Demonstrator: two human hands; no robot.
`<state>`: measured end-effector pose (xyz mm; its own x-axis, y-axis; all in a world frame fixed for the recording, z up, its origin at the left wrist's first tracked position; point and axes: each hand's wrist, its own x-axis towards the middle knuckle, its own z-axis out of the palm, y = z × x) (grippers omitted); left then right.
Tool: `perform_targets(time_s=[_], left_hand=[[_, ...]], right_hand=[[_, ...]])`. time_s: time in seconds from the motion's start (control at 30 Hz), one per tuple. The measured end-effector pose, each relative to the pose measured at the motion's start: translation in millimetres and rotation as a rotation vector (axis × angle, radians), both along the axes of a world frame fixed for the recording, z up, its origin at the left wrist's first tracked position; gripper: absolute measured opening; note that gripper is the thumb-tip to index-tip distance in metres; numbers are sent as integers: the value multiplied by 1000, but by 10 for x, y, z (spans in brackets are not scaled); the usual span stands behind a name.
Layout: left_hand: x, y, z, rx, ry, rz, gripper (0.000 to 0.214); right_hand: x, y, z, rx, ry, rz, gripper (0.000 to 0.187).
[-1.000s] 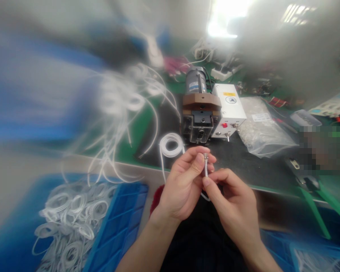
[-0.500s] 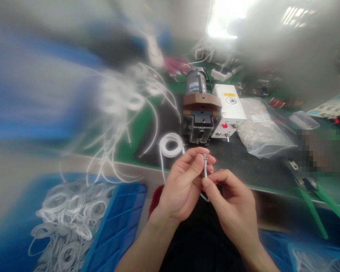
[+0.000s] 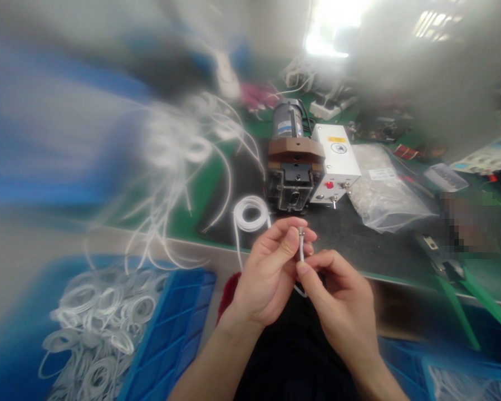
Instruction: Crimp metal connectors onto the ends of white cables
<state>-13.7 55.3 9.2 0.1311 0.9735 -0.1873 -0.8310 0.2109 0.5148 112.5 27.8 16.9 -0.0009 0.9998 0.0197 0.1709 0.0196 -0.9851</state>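
Just in front of the machine, my left hand (image 3: 264,278) pinches the small metal connector (image 3: 301,231) on the end of a white cable (image 3: 301,249) between thumb and fingers. Lower on the same cable, my right hand (image 3: 346,303) closes thumb and forefinger around it. The connector end points up, away from me. A neat coil of white cable (image 3: 239,216) rests on the dark mat to the left, and its strands run down behind my left hand. Beyond my fingers stands a bench machine (image 3: 296,150) with a grey motor and a clear front guard.
A white control box (image 3: 338,156) with a red light adjoins the machine. Right of it lie a clear plastic bag (image 3: 388,195) and green-handled pliers (image 3: 463,301). Loose cables (image 3: 162,145) hang over the bench edge at left. Blue crates (image 3: 167,328) of coiled cables stand below.
Both hands keep the same grip on the cable and connector. The whole view has shifted very slightly; nothing was taken up or let go.
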Motion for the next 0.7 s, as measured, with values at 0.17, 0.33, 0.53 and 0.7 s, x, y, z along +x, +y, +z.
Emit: perform_targets(time_s=[0.17, 0.33, 0.53, 0.7], left_hand=[[7, 5, 2, -3, -6, -5, 7], [4, -7, -3, -7, -10, -8, 7], [4, -18, -17, -15, -6, -8, 8], [7, -10, -7, -26, -3, -3, 8]], right_hand=[[-4, -5, 0, 2, 6, -2, 14], [-4, -4, 5, 9, -11, -10, 15], [-12, -9, 5, 21, -23, -13, 14], [-4, -15, -9, 12, -12, -11, 14]])
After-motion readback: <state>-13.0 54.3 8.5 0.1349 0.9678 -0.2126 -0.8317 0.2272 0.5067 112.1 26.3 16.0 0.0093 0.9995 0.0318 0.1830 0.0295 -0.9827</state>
